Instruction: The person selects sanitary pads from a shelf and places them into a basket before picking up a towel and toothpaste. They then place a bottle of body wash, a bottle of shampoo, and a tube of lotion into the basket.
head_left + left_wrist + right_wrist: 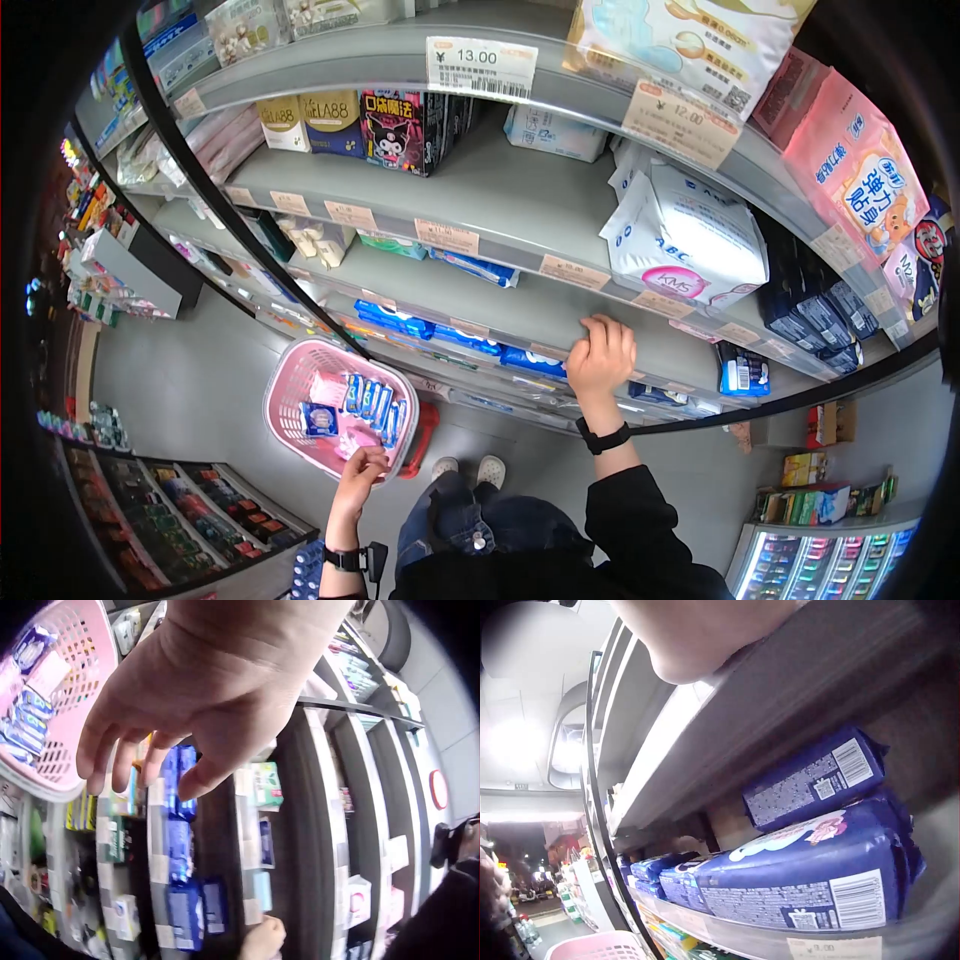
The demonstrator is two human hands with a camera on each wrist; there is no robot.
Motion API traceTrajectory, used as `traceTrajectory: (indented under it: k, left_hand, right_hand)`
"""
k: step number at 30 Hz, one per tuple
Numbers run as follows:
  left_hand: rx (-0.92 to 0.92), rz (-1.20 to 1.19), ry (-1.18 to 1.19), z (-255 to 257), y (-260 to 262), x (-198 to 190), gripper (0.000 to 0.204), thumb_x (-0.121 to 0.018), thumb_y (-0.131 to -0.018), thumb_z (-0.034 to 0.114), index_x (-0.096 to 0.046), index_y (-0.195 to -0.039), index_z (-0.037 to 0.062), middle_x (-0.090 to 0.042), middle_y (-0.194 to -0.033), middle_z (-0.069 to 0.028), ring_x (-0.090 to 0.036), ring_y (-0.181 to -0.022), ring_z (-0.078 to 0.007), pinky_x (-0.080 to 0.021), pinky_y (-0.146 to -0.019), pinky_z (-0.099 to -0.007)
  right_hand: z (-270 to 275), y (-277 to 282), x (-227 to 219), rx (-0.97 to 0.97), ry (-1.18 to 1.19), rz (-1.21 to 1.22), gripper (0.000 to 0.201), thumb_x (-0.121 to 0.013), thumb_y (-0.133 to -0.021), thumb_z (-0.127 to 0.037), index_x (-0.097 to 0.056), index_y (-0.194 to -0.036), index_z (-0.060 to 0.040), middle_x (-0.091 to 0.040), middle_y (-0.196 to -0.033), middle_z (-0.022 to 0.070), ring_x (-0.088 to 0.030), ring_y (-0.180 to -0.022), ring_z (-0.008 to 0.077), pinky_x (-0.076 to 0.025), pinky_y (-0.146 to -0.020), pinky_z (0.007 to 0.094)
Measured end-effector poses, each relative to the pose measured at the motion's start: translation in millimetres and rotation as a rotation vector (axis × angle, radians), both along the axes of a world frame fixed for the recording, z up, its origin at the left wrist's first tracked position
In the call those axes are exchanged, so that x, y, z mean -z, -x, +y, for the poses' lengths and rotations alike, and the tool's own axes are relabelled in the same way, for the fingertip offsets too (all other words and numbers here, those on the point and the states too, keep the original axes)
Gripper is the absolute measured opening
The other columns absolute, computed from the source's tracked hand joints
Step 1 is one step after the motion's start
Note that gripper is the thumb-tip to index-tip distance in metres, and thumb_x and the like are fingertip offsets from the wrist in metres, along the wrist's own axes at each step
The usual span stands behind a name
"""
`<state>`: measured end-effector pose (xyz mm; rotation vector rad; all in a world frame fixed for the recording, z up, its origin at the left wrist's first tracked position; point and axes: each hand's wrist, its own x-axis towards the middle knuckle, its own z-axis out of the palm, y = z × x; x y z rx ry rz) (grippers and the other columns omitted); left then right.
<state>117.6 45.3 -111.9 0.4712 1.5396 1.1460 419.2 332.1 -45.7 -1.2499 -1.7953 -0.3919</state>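
My right hand (602, 355) rests at the edge of a grey shelf (540, 315), its fingers lying loosely on the surface with nothing held. In the right wrist view, only the underside of that hand (705, 637) shows, above dark blue soft packs (802, 862) on the level below. My left hand (360, 475) hangs at the near rim of a pink basket (285, 425). Its relaxed fingers and thumb stand apart around nothing in the left wrist view. Inside the basket are several blue-and-white packs (370, 398), a dark blue pack (320, 420) and pink packs (328, 385).
A white ABC pack (690, 240) stands on the shelf above my right hand. Price tags (480, 68) line the curved shelf edges. A black shelf post (225, 210) rises left of the shelves. More goods stand in a rack (150, 510) at lower left and a lit cooler (825, 565) at lower right.
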Motion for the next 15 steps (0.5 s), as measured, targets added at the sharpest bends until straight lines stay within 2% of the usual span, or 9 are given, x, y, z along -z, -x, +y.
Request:
traceTrajectory:
  k: [2, 3, 6, 7, 8, 10, 12, 14, 15]
  left_hand:
    - [0.017, 0.130, 0.083, 6.6, 28.7, 40.3, 0.027, -0.060, -0.086, 0.010, -0.059, -0.113, 0.0042, -0.062, -0.095, -0.0043, -0.060, -0.086, -0.0139, -0.047, -0.072, -0.0251]
    - [0.035, 0.195, 0.072, 11.9, 43.1, 66.0, 0.032, -0.060, -0.083, 0.006, -0.056, -0.114, 0.0017, -0.063, -0.094, -0.0080, -0.062, -0.083, -0.0164, -0.049, -0.068, -0.0271]
    - [0.116, 0.307, 0.217, 40.6, 73.5, 124.8, 0.041, -0.061, -0.078, 0.001, -0.052, -0.118, -0.0008, -0.063, -0.094, -0.0123, -0.063, -0.082, -0.0189, -0.051, -0.069, -0.0295]
    - [0.142, 0.250, 0.148, 45.6, 91.3, 165.9, 0.050, -0.064, -0.074, -0.002, -0.048, -0.121, -0.0030, -0.064, -0.094, -0.0159, -0.065, -0.082, -0.0193, -0.052, -0.069, -0.0320]
    - [0.241, 0.419, 0.258, 58.8, 89.3, 157.0, 0.057, -0.068, -0.071, 0.003, -0.045, -0.122, -0.0055, -0.065, -0.094, -0.0176, -0.066, -0.085, -0.0234, -0.054, -0.070, -0.0345]
    - [0.336, 0.677, -0.050, 63.6, 124.0, 251.5, 0.066, -0.074, -0.067, 0.010, -0.043, -0.123, -0.0073, -0.066, -0.097, -0.0201, -0.066, -0.090, -0.0297, -0.054, -0.076, -0.0379]
    - [0.391, 0.585, 0.270, 87.0, 116.0, 228.3, 0.075, -0.079, -0.063, 0.016, -0.042, -0.125, -0.0073, -0.064, -0.105, -0.0226, -0.064, -0.097, -0.0331, -0.052, -0.083, -0.0396]
    - [0.397, 0.644, 0.308, 90.1, 142.2, 318.9, 0.081, -0.081, -0.062, 0.018, -0.041, -0.127, -0.0077, -0.062, -0.109, -0.0238, -0.064, -0.097, -0.0311, -0.052, -0.081, -0.0393]
    - [0.439, 0.650, 0.266, 88.6, 146.3, 338.4, 0.084, -0.081, -0.064, 0.013, -0.033, -0.130, -0.0066, -0.060, -0.111, -0.0245, -0.061, -0.098, -0.0317, -0.054, -0.076, -0.0433]
  right_hand:
    - [0.6, 0.1, 0.9, 0.005, -0.021, -0.011, 0.024, -0.052, -0.072, -0.009, -0.066, -0.091, -0.0111, -0.064, -0.098, 0.0054, -0.058, -0.091, 0.0283, -0.045, -0.077, 0.0398]
    - [0.3, 1.1, 0.5, 0.026, -0.025, -0.009, 0.024, -0.052, -0.072, -0.009, -0.066, -0.091, -0.0111, -0.064, -0.098, 0.0054, -0.058, -0.091, 0.0283, -0.045, -0.077, 0.0398]
    - [-0.9, -0.5, -2.5, 0.049, -0.019, -0.025, 0.025, -0.051, -0.071, -0.011, -0.066, -0.091, -0.0109, -0.064, -0.097, 0.0067, -0.058, -0.091, 0.0287, -0.045, -0.075, 0.0399]
    - [-1.5, 0.1, -2.2, 0.040, -0.015, -0.032, 0.025, -0.052, -0.070, -0.011, -0.066, -0.090, -0.0109, -0.063, -0.097, 0.0071, -0.058, -0.090, 0.0289, -0.045, -0.074, 0.0400]
    - [-1.3, 0.2, -2.0, 0.038, -0.015, -0.039, 0.025, -0.052, -0.069, -0.012, -0.066, -0.090, -0.0108, -0.063, -0.098, 0.0074, -0.058, -0.090, 0.0291, -0.045, -0.074, 0.0400]
    - [-1.3, 0.0, -2.1, 0.092, -0.032, -0.043, 0.025, -0.052, -0.069, -0.013, -0.066, -0.090, -0.0106, -0.063, -0.097, 0.0073, -0.058, -0.089, 0.0287, -0.045, -0.073, 0.0399]
    - [-2.4, 0.6, -4.9, 0.045, 0.002, -0.022, 0.025, -0.054, -0.068, -0.014, -0.065, -0.090, -0.0100, -0.062, -0.095, 0.0069, -0.057, -0.088, 0.0284, -0.046, -0.073, 0.0403]
    - [-3.5, 1.4, -6.9, 0.084, 0.002, -0.029, 0.025, -0.054, -0.067, -0.014, -0.065, -0.089, -0.0099, -0.061, -0.094, 0.0069, -0.057, -0.088, 0.0283, -0.047, -0.073, 0.0404]
    - [-4.5, 2.0, -7.6, 0.071, 0.013, -0.028, 0.025, -0.055, -0.067, -0.014, -0.065, -0.089, -0.0097, -0.061, -0.092, 0.0069, -0.057, -0.088, 0.0283, -0.048, -0.073, 0.0405]
